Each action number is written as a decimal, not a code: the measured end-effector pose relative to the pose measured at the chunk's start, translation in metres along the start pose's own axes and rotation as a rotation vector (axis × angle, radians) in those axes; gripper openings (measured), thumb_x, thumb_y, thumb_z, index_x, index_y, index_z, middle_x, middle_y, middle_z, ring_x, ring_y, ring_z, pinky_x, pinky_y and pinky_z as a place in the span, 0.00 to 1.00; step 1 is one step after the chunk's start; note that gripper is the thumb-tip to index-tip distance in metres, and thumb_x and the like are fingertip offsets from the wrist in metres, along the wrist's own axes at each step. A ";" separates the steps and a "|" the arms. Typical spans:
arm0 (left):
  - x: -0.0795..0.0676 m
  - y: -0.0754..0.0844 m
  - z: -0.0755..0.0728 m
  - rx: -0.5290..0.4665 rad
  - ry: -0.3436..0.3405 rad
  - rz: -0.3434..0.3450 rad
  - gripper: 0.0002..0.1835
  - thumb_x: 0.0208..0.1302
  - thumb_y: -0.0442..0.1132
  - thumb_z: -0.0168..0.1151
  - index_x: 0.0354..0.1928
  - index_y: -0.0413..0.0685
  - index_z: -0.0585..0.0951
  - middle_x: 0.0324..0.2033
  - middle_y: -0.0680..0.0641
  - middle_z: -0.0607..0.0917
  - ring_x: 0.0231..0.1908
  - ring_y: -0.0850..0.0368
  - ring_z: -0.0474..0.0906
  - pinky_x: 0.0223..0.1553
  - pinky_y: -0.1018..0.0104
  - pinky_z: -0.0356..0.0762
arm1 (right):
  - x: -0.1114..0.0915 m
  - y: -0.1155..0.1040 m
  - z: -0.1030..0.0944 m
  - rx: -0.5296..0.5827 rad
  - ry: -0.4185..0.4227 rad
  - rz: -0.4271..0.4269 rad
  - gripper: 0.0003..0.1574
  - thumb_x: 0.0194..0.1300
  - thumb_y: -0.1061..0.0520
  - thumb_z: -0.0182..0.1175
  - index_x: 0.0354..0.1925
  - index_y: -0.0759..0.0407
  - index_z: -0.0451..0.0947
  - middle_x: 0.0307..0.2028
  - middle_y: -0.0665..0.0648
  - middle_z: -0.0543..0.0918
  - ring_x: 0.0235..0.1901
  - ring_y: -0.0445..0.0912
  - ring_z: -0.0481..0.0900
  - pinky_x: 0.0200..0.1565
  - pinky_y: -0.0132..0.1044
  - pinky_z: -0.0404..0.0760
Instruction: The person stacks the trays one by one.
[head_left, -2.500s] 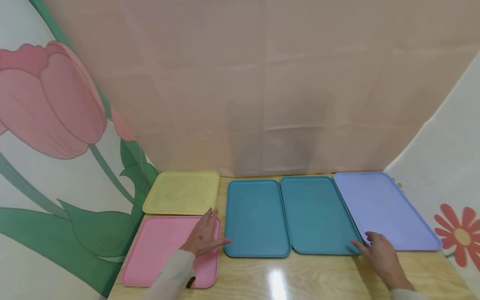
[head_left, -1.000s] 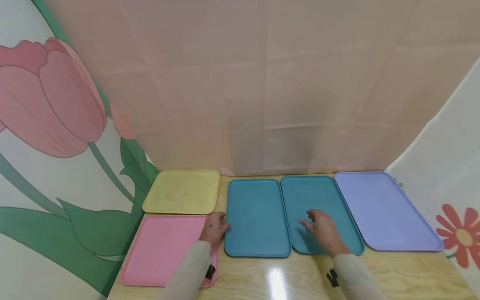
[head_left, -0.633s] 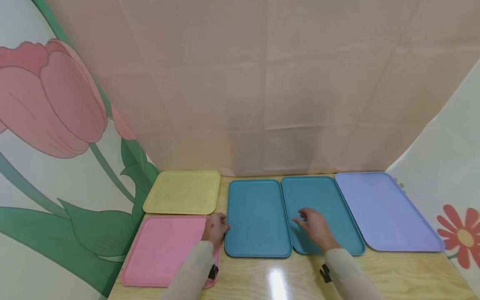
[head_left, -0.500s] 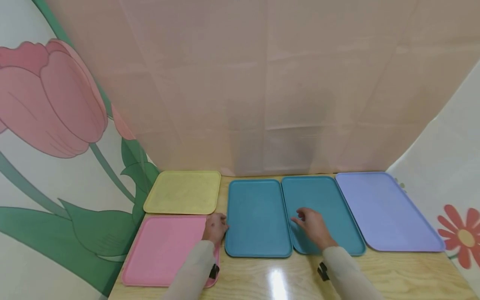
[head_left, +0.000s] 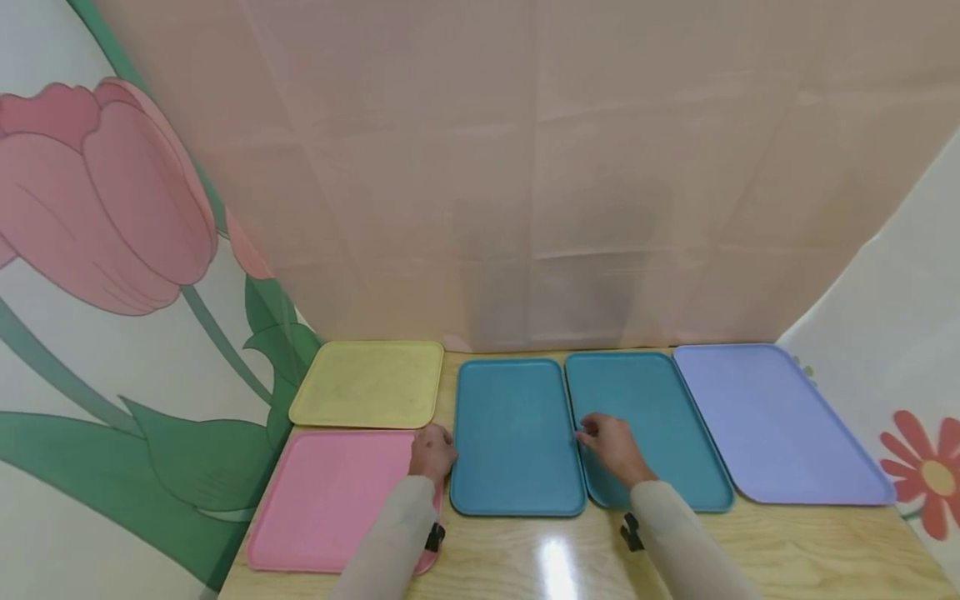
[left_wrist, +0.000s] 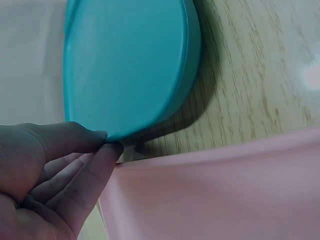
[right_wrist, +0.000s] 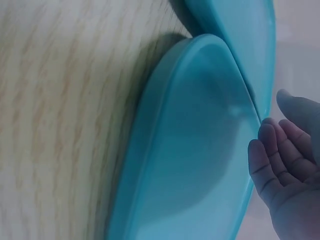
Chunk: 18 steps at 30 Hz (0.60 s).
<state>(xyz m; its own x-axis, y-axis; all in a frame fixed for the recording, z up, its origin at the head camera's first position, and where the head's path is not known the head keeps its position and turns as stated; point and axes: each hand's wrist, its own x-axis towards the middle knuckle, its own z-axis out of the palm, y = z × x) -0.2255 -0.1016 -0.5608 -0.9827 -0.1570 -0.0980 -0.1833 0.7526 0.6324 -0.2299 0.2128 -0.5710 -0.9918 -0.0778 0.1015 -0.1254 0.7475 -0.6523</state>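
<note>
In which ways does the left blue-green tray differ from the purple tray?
The left blue-green tray is darker, while the purple tray is pale. The left blue-green tray also looks smaller than the purple tray. The left hand pinches the edge of the left blue-green tray, while no hand touches the purple tray. Both are rectangular with rounded corners and lie on the table.

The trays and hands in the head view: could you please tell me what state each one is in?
Yellow tray: lying flat, untouched.
Pink tray: lying flat, face up.
Left teal tray: left edge pinched; unclear whether lifted.
Right teal tray: lying flat, face up.
Lavender tray: lying flat, untouched.
Left hand: pinching a teal rim.
Right hand: fingers loosely bent, holding nothing.
</note>
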 end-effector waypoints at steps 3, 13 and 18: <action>-0.001 0.001 -0.002 0.011 -0.006 -0.017 0.06 0.51 0.24 0.68 0.28 0.42 0.84 0.29 0.45 0.84 0.32 0.49 0.79 0.34 0.54 0.82 | 0.003 0.000 0.003 0.005 -0.003 0.017 0.16 0.62 0.61 0.70 0.43 0.73 0.82 0.35 0.64 0.86 0.38 0.58 0.84 0.39 0.50 0.85; 0.000 0.001 -0.004 0.008 -0.043 -0.059 0.07 0.51 0.24 0.70 0.26 0.43 0.83 0.27 0.47 0.83 0.29 0.52 0.77 0.30 0.58 0.80 | 0.011 -0.006 0.012 -0.005 -0.025 0.069 0.17 0.62 0.61 0.70 0.44 0.73 0.83 0.37 0.63 0.87 0.40 0.58 0.84 0.41 0.49 0.85; 0.000 0.002 -0.005 0.020 -0.049 -0.064 0.07 0.50 0.25 0.70 0.24 0.44 0.83 0.27 0.47 0.83 0.30 0.51 0.77 0.31 0.58 0.80 | 0.014 -0.010 0.014 -0.033 -0.023 0.072 0.17 0.62 0.61 0.70 0.44 0.74 0.83 0.38 0.65 0.86 0.40 0.59 0.84 0.40 0.49 0.85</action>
<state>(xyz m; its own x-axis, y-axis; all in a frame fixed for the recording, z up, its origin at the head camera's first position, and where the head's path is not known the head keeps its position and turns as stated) -0.2256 -0.1035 -0.5558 -0.9688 -0.1741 -0.1761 -0.2462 0.7544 0.6085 -0.2427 0.1952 -0.5739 -0.9986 -0.0378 0.0374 -0.0530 0.7730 -0.6322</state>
